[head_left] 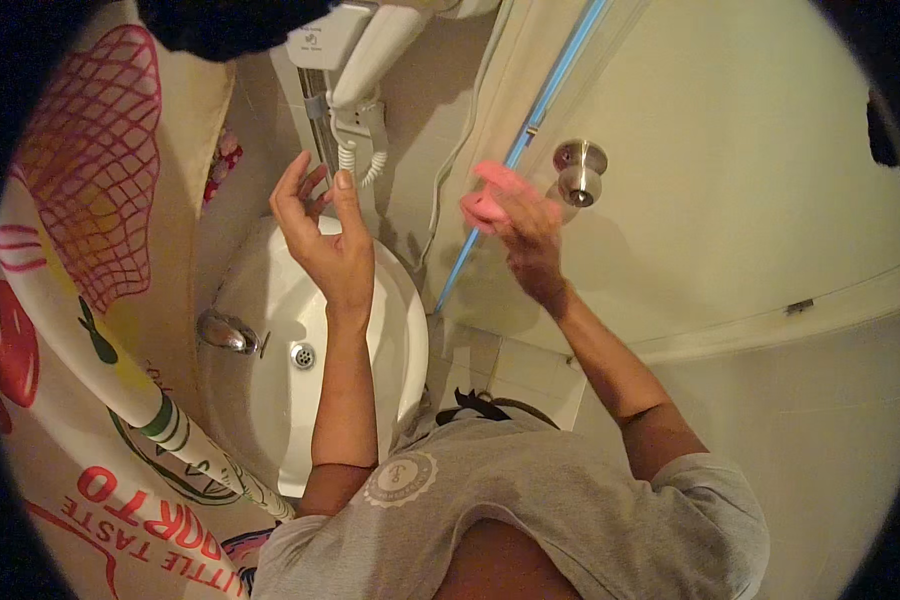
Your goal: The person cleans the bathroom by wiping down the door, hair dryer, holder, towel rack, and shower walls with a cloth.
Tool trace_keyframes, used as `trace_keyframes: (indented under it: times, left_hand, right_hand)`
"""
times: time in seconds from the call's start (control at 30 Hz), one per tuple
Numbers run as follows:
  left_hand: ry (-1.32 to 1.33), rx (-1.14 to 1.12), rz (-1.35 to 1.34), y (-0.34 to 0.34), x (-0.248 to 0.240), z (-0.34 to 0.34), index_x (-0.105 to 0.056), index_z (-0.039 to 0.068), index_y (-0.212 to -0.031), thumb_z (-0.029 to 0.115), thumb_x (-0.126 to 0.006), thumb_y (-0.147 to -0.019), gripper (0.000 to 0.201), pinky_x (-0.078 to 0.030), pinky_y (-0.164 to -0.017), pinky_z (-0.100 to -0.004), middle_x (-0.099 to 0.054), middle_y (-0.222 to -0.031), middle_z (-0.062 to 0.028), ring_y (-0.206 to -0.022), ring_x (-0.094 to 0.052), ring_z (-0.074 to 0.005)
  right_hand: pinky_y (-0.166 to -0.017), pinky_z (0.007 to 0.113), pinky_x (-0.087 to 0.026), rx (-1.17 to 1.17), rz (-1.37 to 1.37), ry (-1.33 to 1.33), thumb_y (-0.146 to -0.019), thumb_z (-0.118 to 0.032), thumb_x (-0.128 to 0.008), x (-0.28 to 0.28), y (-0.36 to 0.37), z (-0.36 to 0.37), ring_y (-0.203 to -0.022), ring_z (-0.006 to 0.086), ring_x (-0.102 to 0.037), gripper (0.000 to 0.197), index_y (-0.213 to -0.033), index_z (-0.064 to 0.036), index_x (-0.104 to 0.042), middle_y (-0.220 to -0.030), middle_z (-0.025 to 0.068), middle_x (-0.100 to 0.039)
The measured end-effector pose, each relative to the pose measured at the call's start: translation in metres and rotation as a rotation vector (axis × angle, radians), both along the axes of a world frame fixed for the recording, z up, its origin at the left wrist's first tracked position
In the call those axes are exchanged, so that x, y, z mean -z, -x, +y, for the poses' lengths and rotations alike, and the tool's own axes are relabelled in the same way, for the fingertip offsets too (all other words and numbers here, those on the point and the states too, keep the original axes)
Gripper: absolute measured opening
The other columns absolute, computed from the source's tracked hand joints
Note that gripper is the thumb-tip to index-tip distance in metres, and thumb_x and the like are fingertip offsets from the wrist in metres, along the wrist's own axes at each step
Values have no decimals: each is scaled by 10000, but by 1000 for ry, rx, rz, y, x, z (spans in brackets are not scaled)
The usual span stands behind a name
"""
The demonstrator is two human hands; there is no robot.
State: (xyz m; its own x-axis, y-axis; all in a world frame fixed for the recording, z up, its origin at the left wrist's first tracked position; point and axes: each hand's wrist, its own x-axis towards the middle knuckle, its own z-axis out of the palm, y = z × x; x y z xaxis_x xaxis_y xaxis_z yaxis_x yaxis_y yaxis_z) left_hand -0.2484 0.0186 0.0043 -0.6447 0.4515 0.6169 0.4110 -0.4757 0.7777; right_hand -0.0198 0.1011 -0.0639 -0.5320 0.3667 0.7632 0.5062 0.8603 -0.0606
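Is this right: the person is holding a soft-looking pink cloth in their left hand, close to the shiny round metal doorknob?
Not quite: it's the wrong hand. The head view shows the right hand holding the soft-looking pink cloth, close to the shiny round metal doorknob. The bare left hand appears to hold nothing.

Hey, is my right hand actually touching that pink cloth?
Touching. The head view shows the right hand gripping the pink cloth, with cloth showing beyond it on the left.
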Motion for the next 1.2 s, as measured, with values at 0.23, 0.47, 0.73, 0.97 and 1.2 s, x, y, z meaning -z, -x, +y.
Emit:
trace_keyframes:
  times: [0.23,0.47,0.73,0.97,1.2]
  left_hand:
    - [49,240,66,-43,-1,-2,-491,-24,-1220,71,-583,-918,330,-480,-816,-267,-567,-1177,-113,-995,-578,-158]
    - [85,379,180,-64,7,-1,-490,-17,-1229,51,-574,-916,331,-503,-780,-252,-565,-1191,-129,-1007,-595,-166]
    - [74,693,246,-142,-23,44,-518,21,-1258,122,-608,-916,367,-504,-820,-307,-568,-1181,-130,-1002,-585,-200]
    - [134,438,593,-150,-18,69,-622,32,-1099,160,-727,-820,325,-494,-765,-322,-579,-1021,-116,-895,-589,-224]
    - [169,432,597,-184,-18,79,-624,15,-1043,124,-718,-826,261,-489,-736,-284,-555,-958,-81,-850,-560,-166]
  right_hand:
    - [-945,325,-428,6,-57,645,-912,-130,-544,82,-51,13,-1170,239,-526,277,-1165,-34,-605,-1249,87,-580]
    - [-1019,382,-358,38,192,772,-927,-268,-545,75,-182,25,-1214,211,-497,292,-1134,-78,-623,-1246,59,-583]
    - [-919,373,-427,525,227,-1164,-905,-197,-560,-229,-251,57,-1059,264,-543,266,-1082,-5,-609,-1131,123,-605]
    - [-1059,418,-289,641,875,-476,-967,-365,-442,-10,-191,37,-1350,372,-272,510,-1381,-67,-446,-1483,227,-240]
    - [-556,305,-408,-229,1810,271,-905,-124,-432,277,-309,22,-670,208,-520,199,-775,-86,-578,-753,54,-581]
